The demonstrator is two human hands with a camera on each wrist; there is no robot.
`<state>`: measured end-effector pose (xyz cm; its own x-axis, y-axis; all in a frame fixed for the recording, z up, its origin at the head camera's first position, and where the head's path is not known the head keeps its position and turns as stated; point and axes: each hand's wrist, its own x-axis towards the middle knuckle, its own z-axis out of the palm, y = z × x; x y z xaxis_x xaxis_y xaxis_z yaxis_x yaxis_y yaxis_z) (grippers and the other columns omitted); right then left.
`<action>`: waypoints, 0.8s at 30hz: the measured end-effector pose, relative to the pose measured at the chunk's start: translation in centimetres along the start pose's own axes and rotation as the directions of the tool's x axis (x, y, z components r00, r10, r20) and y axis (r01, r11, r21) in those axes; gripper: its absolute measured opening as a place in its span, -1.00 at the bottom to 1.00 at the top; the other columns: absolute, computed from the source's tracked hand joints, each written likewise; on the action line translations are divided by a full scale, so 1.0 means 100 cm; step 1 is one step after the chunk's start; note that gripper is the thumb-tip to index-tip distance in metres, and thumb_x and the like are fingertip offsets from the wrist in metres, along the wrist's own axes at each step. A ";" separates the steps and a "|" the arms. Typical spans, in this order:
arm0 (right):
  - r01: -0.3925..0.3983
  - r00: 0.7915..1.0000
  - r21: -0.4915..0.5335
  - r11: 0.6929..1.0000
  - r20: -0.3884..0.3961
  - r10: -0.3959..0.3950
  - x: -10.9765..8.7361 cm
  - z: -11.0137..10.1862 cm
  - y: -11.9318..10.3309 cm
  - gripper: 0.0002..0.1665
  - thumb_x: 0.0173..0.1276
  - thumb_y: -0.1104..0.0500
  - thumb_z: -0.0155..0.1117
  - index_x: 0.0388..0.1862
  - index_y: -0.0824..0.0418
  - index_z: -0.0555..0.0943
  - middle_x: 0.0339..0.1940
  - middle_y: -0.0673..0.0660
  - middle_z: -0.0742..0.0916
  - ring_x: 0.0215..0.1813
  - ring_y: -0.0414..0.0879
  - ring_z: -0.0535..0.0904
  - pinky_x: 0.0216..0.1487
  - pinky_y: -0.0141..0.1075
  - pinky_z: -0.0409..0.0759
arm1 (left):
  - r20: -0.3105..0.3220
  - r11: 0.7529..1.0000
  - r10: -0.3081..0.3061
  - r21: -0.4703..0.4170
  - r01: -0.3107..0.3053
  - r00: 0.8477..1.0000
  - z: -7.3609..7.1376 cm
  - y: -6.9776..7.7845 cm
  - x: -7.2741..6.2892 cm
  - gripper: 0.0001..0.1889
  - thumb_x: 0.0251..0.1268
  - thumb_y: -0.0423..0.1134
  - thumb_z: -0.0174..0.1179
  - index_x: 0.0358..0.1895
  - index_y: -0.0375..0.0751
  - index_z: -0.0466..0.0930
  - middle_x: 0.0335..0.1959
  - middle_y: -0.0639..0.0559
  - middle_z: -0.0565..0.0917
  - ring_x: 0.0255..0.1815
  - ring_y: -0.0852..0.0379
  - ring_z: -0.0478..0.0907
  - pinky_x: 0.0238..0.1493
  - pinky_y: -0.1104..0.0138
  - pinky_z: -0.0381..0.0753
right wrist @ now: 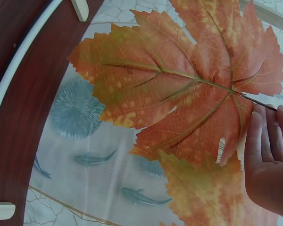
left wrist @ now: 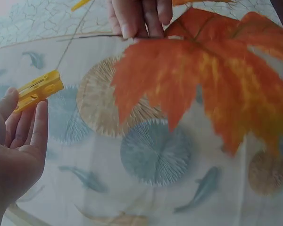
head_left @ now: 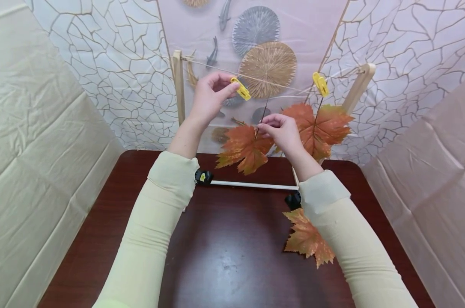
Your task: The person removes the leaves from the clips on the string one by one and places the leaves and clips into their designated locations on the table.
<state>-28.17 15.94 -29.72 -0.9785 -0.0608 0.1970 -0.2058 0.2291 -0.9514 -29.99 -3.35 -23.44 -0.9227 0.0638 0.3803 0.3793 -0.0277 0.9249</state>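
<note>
Loose leaf (head_left: pixel 305 238) lies on the tabletop (head_left: pixel 225 256), well below the string (head_left: pixel 217 67). Farther off, the right grip (head_left: pixel 284 131) pinches a second leaf (head_left: pixel 248 149) by its stem (head_left: pixel 265 107); this leaf hangs just under that grip, beneath the string. The left grip (head_left: pixel 210 95) pinches a yellow clothespin (head_left: pixel 241 89) close to the string. Toward the string's right end, another clothespin (head_left: pixel 320 84) holds up a third leaf (head_left: pixel 323 130).

Your head view: bright, even light; pale glare on the tabletop (head_left: pixel 228 265), soft shadows around it. Your left-wrist view: dimmer, hazy, softly focused, washed out at upper left. Your right-wrist view: cool, dim; veins of the held leaf (right wrist: pixel 179 84) legible, white rod (head_left: pixel 251 185) bowed by lens distortion
</note>
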 end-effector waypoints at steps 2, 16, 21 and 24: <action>-0.006 1.000 -0.001 1.000 0.007 0.006 -0.001 0.002 0.004 -0.89 0.26 0.33 0.24 -0.46 0.19 0.57 -0.62 -0.21 0.68 -0.49 -0.34 0.64 -0.37 -0.49 0.61 | -0.005 1.000 -0.011 0.010 0.011 1.000 -0.004 -0.003 -0.002 -0.84 0.19 -0.40 0.22 -0.20 -0.42 0.56 -0.40 0.08 0.60 -0.34 0.19 0.58 -0.10 0.32 0.64; -0.070 0.997 0.023 0.997 0.034 0.069 -0.012 0.014 0.026 -0.91 0.25 0.33 0.26 -0.45 0.21 0.56 -0.62 -0.20 0.68 -0.49 -0.31 0.65 -0.37 -0.44 0.64 | -0.010 0.991 -0.108 0.079 0.108 0.994 -0.036 -0.032 -0.019 -0.78 0.21 -0.39 0.21 -0.10 -0.43 0.54 -0.32 0.04 0.61 -0.31 0.25 0.58 -0.11 0.40 0.63; -0.069 0.997 -0.016 0.997 0.026 0.069 -0.018 0.014 0.032 -0.94 0.26 0.31 0.25 -0.41 0.29 0.57 -0.60 -0.20 0.67 -0.48 -0.33 0.64 -0.37 -0.44 0.63 | 0.026 0.983 -0.158 0.099 0.154 0.987 -0.047 -0.043 -0.028 -0.72 0.23 -0.37 0.20 -0.03 -0.42 0.50 -0.23 -0.02 0.62 -0.22 0.17 0.60 -0.07 0.40 0.62; -0.080 0.997 -0.086 0.993 0.013 0.081 -0.022 0.012 0.035 -0.89 0.28 0.25 0.25 -0.35 0.31 0.59 -0.57 -0.21 0.66 -0.44 -0.34 0.62 -0.33 -0.45 0.62 | 0.053 0.976 -0.176 0.141 0.167 0.983 -0.055 -0.050 -0.033 -0.69 0.25 -0.35 0.18 0.03 -0.42 0.48 -0.15 -0.10 0.61 -0.20 0.21 0.59 -0.03 0.38 0.61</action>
<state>-26.68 15.69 -33.75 -0.9917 -0.0546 0.1163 -0.1277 0.3163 -0.9400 -29.24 -8.86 -29.35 -0.9701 0.1204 0.2109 0.2255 0.1241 0.9663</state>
